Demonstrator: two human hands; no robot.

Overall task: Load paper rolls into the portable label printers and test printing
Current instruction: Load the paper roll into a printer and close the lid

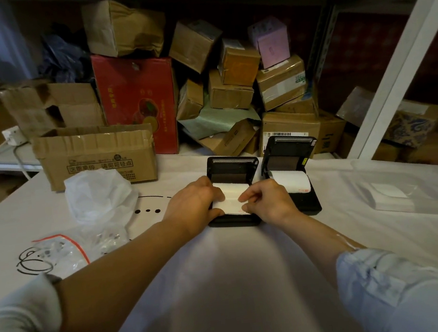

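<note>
Table [252, 284] under white cloth carries two black printers side by side, lids open toward far boxes. Right printer [301, 200] already holds roll. Left printer [230, 164] has paper roll [232, 191] in bay, long axis left-right, loose end toward person. Left hand [193, 205] and right hand [266, 201] pinch sheet edges. Judgement: pull leader straight, square to tear bar, before closing lid.

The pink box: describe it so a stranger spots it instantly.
Look at the heap of cardboard boxes piled under the shelf behind the table. Near its top right sits the pink box. It alone is pale pink; its neighbours are brown.
</note>
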